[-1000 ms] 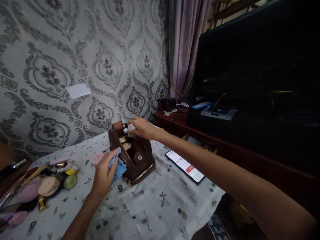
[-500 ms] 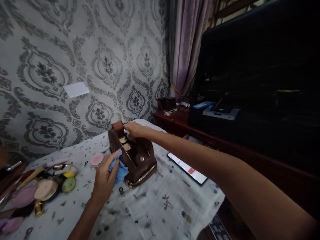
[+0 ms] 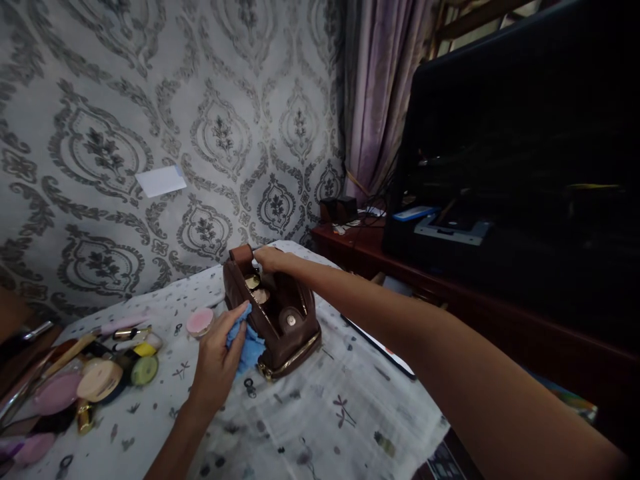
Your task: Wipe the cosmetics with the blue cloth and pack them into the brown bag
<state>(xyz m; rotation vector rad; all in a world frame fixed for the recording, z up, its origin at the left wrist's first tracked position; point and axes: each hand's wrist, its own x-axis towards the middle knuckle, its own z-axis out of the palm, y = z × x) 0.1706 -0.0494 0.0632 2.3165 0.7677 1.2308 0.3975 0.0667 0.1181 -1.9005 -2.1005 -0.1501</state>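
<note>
A dark brown cosmetic bag [image 3: 295,343] lies unzipped on the patterned cloth, its gold zip and snap button facing up. Inside show a gold-rimmed round item [image 3: 253,283] and a pale round item [image 3: 261,295]. My left hand [image 3: 217,353] is closed on a crumpled blue cloth [image 3: 250,350] against the bag's near left side. At the bag's far end, beside its brown strap [image 3: 242,256], my right hand [image 3: 270,259] has its fingers curled down into the opening. Something small and whitish shows by those fingers; its kind is unclear. A pink-topped round jar [image 3: 201,321] stands left of the bag.
A heap of makeup lies at left, with a beige compact [image 3: 99,379], a green-lidded jar [image 3: 145,370] and brushes. A phone [image 3: 385,350] lies partly under my right forearm. A dark red desk [image 3: 360,247] with a large black screen [image 3: 500,133] stands at right.
The view has shifted slightly, so everything sits a little further right. My right hand has dipped slightly lower at the bag's far end. The left hand still holds the blue cloth.
</note>
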